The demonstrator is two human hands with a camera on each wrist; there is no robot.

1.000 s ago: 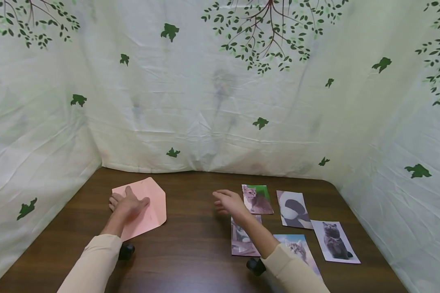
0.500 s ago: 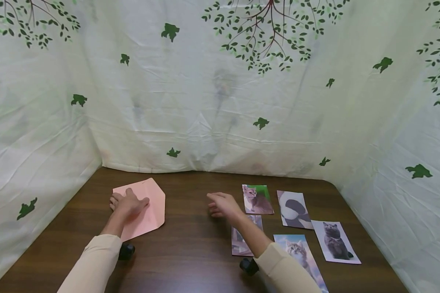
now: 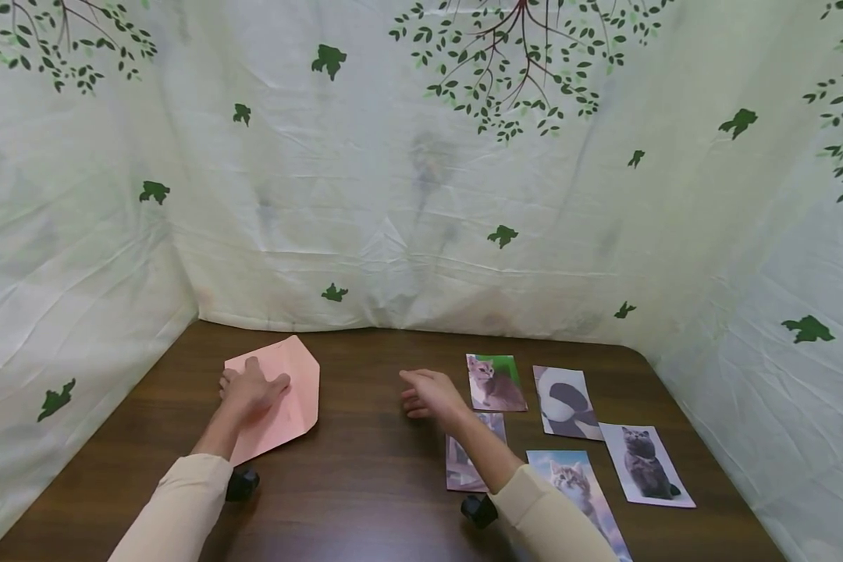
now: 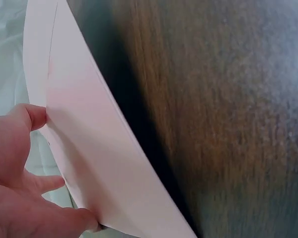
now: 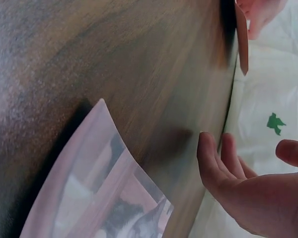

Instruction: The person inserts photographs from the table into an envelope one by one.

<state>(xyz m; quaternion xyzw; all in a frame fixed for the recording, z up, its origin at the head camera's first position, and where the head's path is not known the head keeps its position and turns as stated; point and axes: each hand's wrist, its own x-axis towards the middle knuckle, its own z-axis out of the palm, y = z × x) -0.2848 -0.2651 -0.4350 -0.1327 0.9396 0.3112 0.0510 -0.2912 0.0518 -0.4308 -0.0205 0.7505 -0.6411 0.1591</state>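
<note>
My left hand point(image 3: 251, 389) grips a pink envelope point(image 3: 300, 390) at the left of the table, its fingers at the left edge and its thumb over the face. In the left wrist view the envelope point(image 4: 92, 124) stands tilted, with a dark shadow along its lower edge. My right hand point(image 3: 432, 398) hovers over the middle of the table, fingers loosely bent and holding nothing. Nearest to it are a partly hidden cat photo point(image 3: 464, 464) and a cat photo with a green background point(image 3: 497, 382). The right wrist view shows the bent fingers point(image 5: 208, 158) apart from the photo below.
Further right lie a photo with a dark round shape point(image 3: 565, 402), a grey cat photo point(image 3: 648, 464) and a kitten photo point(image 3: 572, 488), partly under the right sleeve point(image 3: 544, 511). White leaf-print cloth point(image 3: 365, 195) surrounds the brown table point(image 3: 365, 499).
My right hand has moved a little to the left, away from the photos. The envelope has shifted slightly under my left hand, its left side tipping inward.
</note>
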